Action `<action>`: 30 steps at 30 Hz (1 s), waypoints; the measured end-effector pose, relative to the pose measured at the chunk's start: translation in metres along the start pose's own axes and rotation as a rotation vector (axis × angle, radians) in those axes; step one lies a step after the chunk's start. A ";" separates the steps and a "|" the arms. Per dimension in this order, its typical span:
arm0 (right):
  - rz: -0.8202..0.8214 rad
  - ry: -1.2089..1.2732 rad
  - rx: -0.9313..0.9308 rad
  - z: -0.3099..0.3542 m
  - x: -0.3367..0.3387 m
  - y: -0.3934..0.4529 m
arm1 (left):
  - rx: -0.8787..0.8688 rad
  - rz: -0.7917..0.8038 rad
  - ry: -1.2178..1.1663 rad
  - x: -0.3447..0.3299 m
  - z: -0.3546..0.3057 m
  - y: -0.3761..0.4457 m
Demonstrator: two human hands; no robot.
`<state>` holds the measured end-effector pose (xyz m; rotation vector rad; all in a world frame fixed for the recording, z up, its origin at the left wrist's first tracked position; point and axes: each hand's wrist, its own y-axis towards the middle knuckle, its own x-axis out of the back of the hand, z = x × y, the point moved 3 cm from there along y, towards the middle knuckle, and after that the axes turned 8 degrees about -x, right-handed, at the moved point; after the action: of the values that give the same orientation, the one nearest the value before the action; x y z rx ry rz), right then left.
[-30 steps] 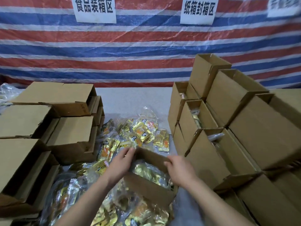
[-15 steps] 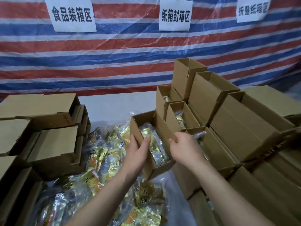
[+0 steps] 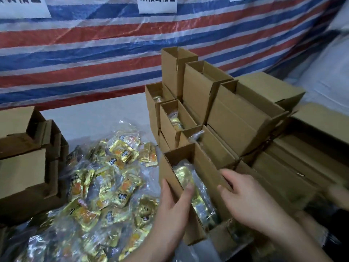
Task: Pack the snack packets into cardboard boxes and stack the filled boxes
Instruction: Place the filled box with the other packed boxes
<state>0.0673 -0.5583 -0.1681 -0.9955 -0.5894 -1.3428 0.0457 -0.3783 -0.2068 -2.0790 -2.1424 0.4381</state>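
Now that I've carried the box [image 3: 190, 178] right from over the packets [image 3: 105, 186], it sits against the stack [image 3: 226, 114], left hand [image 3: 172, 208] gripping its wall, right hand [image 3: 249, 197] curled on its edge; release next, I'd judge.

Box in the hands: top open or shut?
Open. The box shows no closed flaps, and gold snack packets are visible inside.

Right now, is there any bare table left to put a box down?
Yes: a grey strip of table at the back, between the left boxes, the snack pile and the stacked boxes. The front is crowded: packets cover it, and both hands hold a filled box against the stack.
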 end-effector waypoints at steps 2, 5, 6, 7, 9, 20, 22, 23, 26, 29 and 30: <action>0.009 0.007 -0.046 -0.024 0.001 -0.013 | 0.016 0.025 0.011 -0.015 0.013 -0.009; -0.039 -0.030 -0.136 -0.057 0.001 -0.026 | 0.074 0.048 0.023 -0.037 0.030 -0.019; -0.046 -0.041 -0.165 -0.068 0.002 -0.030 | 0.099 0.049 0.019 -0.045 0.035 -0.020; -0.049 -0.048 -0.180 -0.075 0.001 -0.032 | 0.110 0.051 0.011 -0.050 0.040 -0.020; -0.047 -0.038 -0.213 -0.090 -0.001 -0.034 | 0.135 0.071 0.004 -0.065 0.050 -0.018; -0.063 -0.078 -0.304 -0.143 -0.002 -0.008 | 0.211 0.153 -0.041 -0.120 0.089 0.008; -0.061 -0.079 -0.301 -0.147 -0.004 -0.002 | 0.207 0.137 -0.029 -0.123 0.094 0.013; -0.066 -0.080 -0.297 -0.147 -0.005 0.001 | 0.204 0.128 -0.022 -0.125 0.095 0.015; -0.077 -0.090 -0.278 -0.148 -0.007 0.009 | 0.195 0.106 -0.014 -0.129 0.098 0.019; -0.070 -0.081 -0.283 -0.147 -0.010 0.017 | 0.173 0.072 -0.003 -0.133 0.098 0.021; -0.069 -0.075 -0.288 -0.148 -0.010 0.019 | 0.162 0.065 0.008 -0.135 0.098 0.022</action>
<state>0.0567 -0.6806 -0.2534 -1.2727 -0.4982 -1.4842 0.0452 -0.5237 -0.2916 -2.0611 -1.9676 0.5894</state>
